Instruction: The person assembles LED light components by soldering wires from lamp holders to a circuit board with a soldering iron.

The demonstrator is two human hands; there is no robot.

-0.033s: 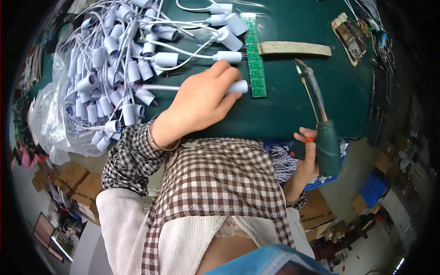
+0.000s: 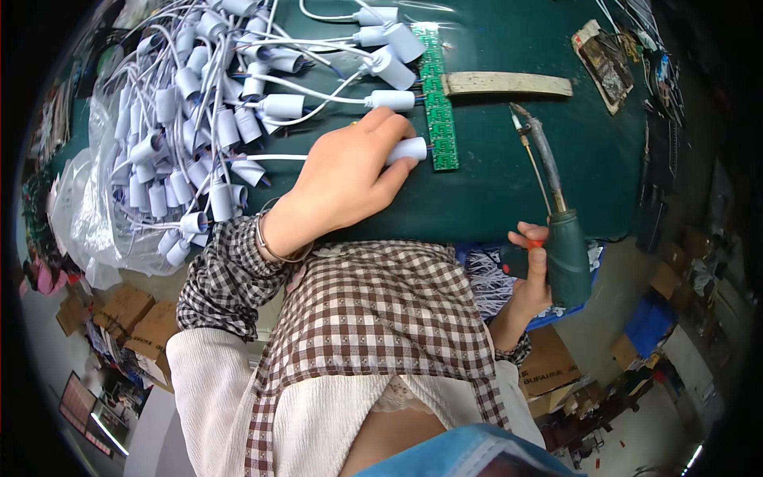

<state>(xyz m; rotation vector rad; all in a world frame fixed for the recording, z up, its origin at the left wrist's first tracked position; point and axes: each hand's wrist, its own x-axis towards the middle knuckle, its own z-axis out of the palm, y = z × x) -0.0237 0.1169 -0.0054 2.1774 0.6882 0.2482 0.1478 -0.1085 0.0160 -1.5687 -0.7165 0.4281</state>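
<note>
My left hand (image 2: 338,171) is closed on a white cylindrical plastic housing (image 2: 408,149), thumb below and fingers above. Its cable runs out to the left behind the hand. The housing's right end sits against the left edge of a narrow green circuit board strip (image 2: 441,131); thin wires there are too small to follow. Another white housing (image 2: 391,99) lies just beyond, also at the board's edge. On the right, my right hand (image 2: 531,282) is wrapped round a dark green soldering gun (image 2: 566,246), a finger near its red trigger. Its tip points up and away, apart from the board.
A big heap of white cabled housings (image 2: 226,127) covers the table's left, beside a clear plastic bag (image 2: 87,215). A pale flat strip (image 2: 509,83) touches the board's right side. A stained pad (image 2: 604,63) lies far right. Below the table edge is a blue bin (image 2: 584,306) with white cables.
The table's things and my left hand appear very slightly further left in the picture. Both hands keep their grips, and the soldering gun stays almost in place.
</note>
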